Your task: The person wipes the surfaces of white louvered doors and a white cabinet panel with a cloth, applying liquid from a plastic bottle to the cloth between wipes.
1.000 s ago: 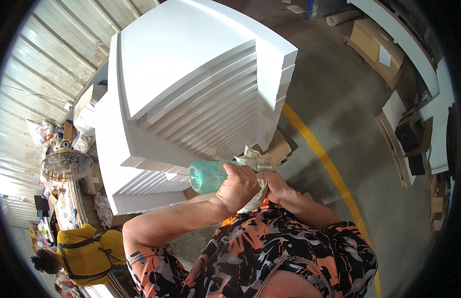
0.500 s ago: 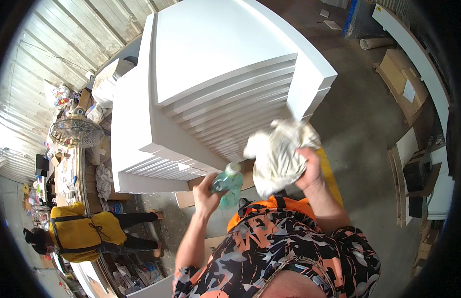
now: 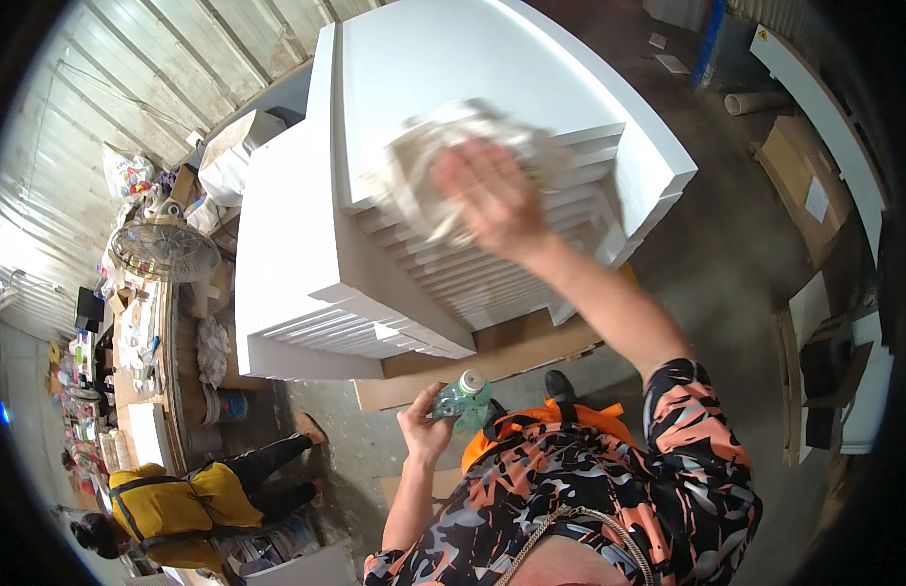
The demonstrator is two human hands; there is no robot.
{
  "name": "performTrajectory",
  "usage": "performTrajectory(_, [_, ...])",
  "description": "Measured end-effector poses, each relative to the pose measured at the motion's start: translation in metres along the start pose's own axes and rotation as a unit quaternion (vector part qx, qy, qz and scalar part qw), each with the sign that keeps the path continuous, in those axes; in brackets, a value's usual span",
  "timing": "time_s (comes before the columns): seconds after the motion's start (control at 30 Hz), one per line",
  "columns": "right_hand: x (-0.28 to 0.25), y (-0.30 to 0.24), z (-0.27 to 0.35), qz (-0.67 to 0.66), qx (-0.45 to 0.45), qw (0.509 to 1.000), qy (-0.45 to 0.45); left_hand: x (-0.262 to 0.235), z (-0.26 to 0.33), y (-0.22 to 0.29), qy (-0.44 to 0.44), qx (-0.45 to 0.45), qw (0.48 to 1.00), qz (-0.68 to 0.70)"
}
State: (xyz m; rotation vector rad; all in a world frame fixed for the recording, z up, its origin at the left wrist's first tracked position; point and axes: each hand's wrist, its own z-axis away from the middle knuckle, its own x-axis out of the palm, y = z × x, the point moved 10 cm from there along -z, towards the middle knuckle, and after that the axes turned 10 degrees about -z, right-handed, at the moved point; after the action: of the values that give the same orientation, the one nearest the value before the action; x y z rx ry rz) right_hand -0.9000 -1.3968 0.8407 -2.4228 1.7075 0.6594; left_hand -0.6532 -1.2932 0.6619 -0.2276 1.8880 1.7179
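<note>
A white cloth (image 3: pixel 414 181) lies under my right hand (image 3: pixel 492 190), which presses it against the top panel near the front edge of a stack of white panels (image 3: pixel 453 59). Cloth and fingers are smeared by motion. Low in front of my body, my left hand (image 3: pixel 426 422) is wrapped round a clear green plastic bottle (image 3: pixel 463 402) with a white cap, held apart from the stack. Slatted gaps show along the stack's near side, partly covered by my right forearm.
Brown cardboard (image 3: pixel 531 356) lies under the stack. At left, a person in a yellow top (image 3: pixel 185 503) is beside a cluttered workbench (image 3: pixel 141 342) with a wire fan (image 3: pixel 165 249). Boards and a cardboard box (image 3: pixel 804 181) lean at right.
My right hand has carried the cloth up and to the left, from in front of my body onto the top panel. The bottle in my left hand has lowered slightly.
</note>
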Motion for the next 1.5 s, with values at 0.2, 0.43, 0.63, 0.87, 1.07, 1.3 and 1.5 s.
performTrajectory(0.2, [-0.082,0.08,0.053,0.128,0.173,0.973,0.078,0.006,0.003,-0.015,-0.012,-0.03,0.999,0.011])
performTrajectory(0.43, [-0.003,-0.028,0.025,0.014,0.048,0.999,-0.003,0.03,-0.02,0.025,-0.022,0.014,0.999,0.025])
performTrajectory(0.63, [-0.007,0.025,0.067,0.005,0.134,0.991,-0.014,0.043,-0.023,0.028,-0.065,0.022,0.998,0.002])
performTrajectory(0.87, [-0.063,0.067,0.065,0.054,0.241,0.968,0.039,0.031,-0.017,0.017,-0.042,-0.006,0.999,0.034])
performTrajectory(1.07, [0.006,-0.046,-0.011,-0.069,0.146,0.987,-0.007,0.055,-0.029,0.049,-0.091,0.038,0.995,0.021])
performTrajectory(1.3, [-0.062,0.076,0.071,0.098,0.179,0.978,-0.046,0.047,-0.026,0.047,-0.091,0.042,0.994,0.041])
performTrajectory(1.5, [-0.058,0.064,0.063,0.062,0.25,0.966,0.021,0.026,-0.011,0.039,-0.047,0.019,0.998,0.027])
